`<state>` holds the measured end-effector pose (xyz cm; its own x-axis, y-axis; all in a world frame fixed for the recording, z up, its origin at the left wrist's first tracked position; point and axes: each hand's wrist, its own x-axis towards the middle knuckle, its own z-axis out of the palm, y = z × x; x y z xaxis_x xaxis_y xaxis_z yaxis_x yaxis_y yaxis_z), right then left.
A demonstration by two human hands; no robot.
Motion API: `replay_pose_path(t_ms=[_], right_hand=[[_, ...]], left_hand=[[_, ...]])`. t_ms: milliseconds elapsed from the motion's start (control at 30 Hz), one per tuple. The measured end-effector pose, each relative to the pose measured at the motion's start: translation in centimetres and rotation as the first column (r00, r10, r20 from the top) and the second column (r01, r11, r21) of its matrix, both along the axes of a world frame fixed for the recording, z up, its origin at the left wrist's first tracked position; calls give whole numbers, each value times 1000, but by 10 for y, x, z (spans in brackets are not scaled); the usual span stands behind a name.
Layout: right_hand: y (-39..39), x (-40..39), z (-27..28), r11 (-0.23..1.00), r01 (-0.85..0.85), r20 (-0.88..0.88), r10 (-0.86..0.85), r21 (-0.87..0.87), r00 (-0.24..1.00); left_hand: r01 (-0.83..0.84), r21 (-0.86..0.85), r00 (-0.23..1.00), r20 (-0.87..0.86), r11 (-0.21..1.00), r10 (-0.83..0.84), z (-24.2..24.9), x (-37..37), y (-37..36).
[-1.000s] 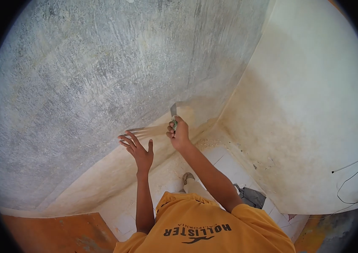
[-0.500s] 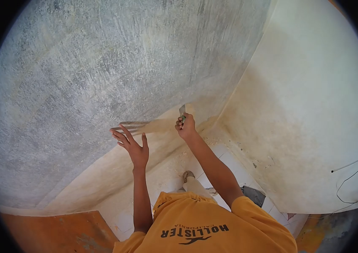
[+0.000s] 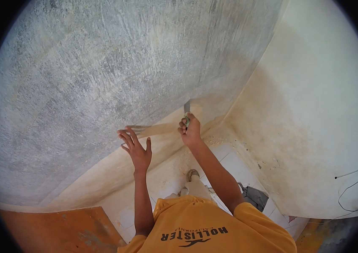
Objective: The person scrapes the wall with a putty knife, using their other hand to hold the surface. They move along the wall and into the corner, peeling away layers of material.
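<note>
My right hand (image 3: 191,131) is wrapped round the greenish handle of a scraper (image 3: 187,106). Its flat grey blade points up at the wall, right by the border between the grey, scraped-looking surface and the smoother cream band below. To the left, my left hand (image 3: 139,153) has its fingers spread, fingertips at the mottled grey wall (image 3: 103,84), and holds nothing. Shadows of the fingers fall on the wall beside it.
A cream side wall (image 3: 314,105) with brown stains meets the grey wall at a corner on the right. Crumbs lie on the white floor tiles (image 3: 229,162). Grey cloth (image 3: 255,198) lies by my right elbow. A cable (image 3: 342,200) hangs at far right. Orange surface (image 3: 61,230) at lower left.
The scraper blade has shifted slightly up and right, its handle turned more upright. My left hand has moved a little right and down. The view has shifted slightly.
</note>
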<state>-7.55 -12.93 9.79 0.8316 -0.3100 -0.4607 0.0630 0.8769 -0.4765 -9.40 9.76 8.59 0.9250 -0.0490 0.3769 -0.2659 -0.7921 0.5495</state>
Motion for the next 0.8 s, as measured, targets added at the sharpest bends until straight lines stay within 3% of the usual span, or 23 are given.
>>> replay_pose_path(t_ms=[133, 233, 367, 433, 533, 633, 733, 800], right_hand=[[-17, 6, -10, 992, -8, -24, 11, 128, 1000], [7, -13, 25, 996, -64, 29, 63, 54, 998], [0, -3, -12, 998, -27, 10, 27, 55, 1000], [9, -15, 8, 989, -116, 57, 111, 91, 992], [6, -4, -4, 999, -37, 30, 37, 14, 999], [-6, -2, -8, 995, -37, 12, 36, 88, 999], [6, -17, 16, 988, -130, 59, 126, 82, 990], [-4, 0, -12, 998, -42, 27, 40, 41, 999]], left_hand=[[24, 18, 999, -41, 1000, -24, 15, -6, 0], [39, 49, 997, -62, 998, -36, 18, -8, 5], [44, 36, 998, -38, 998, -43, 18, -8, 1], [38, 42, 999, -29, 998, -37, 17, -3, -1], [21, 68, 999, -47, 997, -18, 10, -4, 1], [12, 76, 999, -40, 997, -9, 7, -1, -1], [12, 98, 999, -38, 995, -9, 1, 0, 1], [9, 112, 999, -36, 994, -5, -2, 0, 2]])
